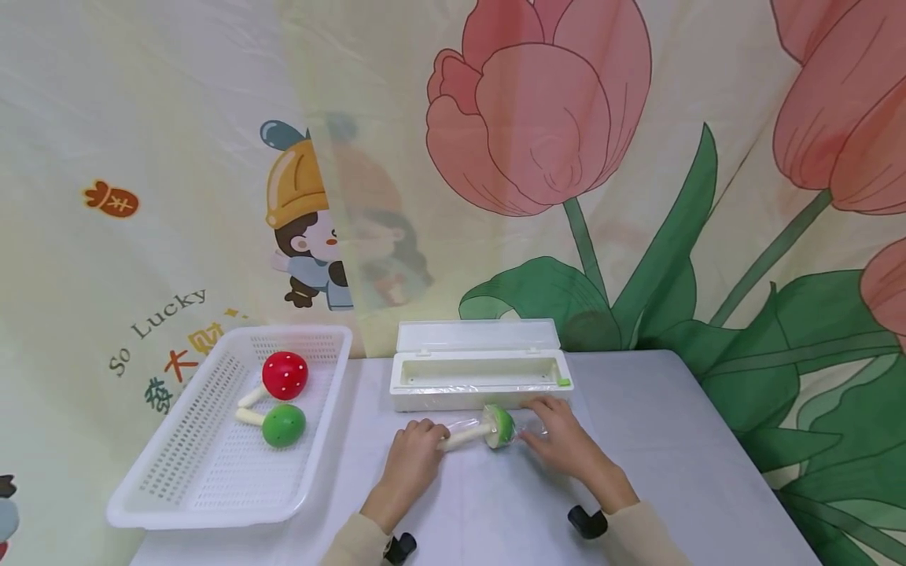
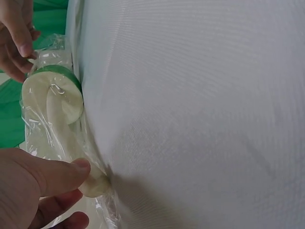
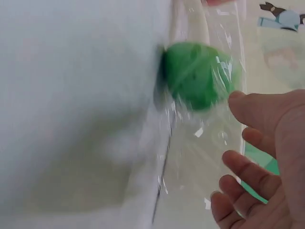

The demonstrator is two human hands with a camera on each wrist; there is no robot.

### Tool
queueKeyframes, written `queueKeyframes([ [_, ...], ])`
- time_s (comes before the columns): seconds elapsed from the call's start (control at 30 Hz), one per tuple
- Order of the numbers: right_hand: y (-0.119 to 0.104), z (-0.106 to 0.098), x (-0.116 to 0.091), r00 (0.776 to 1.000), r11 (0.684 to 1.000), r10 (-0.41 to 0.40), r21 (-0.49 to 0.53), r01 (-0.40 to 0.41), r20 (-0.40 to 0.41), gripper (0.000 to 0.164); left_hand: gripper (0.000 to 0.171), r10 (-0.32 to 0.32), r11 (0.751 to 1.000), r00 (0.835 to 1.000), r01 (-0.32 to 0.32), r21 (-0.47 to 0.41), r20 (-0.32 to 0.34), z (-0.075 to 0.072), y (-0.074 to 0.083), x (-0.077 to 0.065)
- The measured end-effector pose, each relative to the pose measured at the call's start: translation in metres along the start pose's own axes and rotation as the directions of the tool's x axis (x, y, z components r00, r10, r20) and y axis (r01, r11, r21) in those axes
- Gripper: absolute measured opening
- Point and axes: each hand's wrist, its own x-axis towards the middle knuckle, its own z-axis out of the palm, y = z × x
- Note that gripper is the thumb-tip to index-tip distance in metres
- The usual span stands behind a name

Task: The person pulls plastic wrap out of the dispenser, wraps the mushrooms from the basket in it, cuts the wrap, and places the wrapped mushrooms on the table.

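Green toy mushroom (image 1: 488,429) is between the two hands, low by the white cloth (image 1: 488,519), with thin clear wrap (image 3: 198,143) over it. Its cream stalk (image 2: 62,129) points to the left hand (image 1: 413,452), and its round cap (image 1: 506,426) is just beside the right hand (image 1: 566,442). The left hand pinches the end of the stalk between thumb and fingers. The right hand has bent fingers, spread apart, with a gap to the thumb. It is next to the wrap, but I cannot tell if it touches any. The white box (image 1: 481,401) stands just beyond both hands, lid up. The mushroom looks light and firm, so it should not squash. The wrap looks floppy, slippery and easy to tear. The stalk seems best to hold, because the cap could roll.
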Motion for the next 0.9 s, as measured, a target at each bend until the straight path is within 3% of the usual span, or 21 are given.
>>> queueKeyframes([
  [0.17,0.014,-0.016,0.002,0.997,1.000,0.011,-0.013,-0.012,-0.072,0.042,0.024,-0.001,1.000,1.000,0.001,-0.006,0.014,-0.002,0.002,0.000],
  [0.47,0.036,-0.039,0.007,0.992,0.999,0.045,-0.011,-0.047,-0.121,0.038,0.025,0.016,0.999,1.000,-0.015,-0.048,0.020,-0.005,0.005,0.001],
  [0.9,0.055,-0.048,0.012,0.977,0.999,0.046,0.031,-0.040,-0.206,0.036,0.027,0.074,0.996,0.997,-0.072,-0.056,0.017,-0.014,0.020,0.017],
])
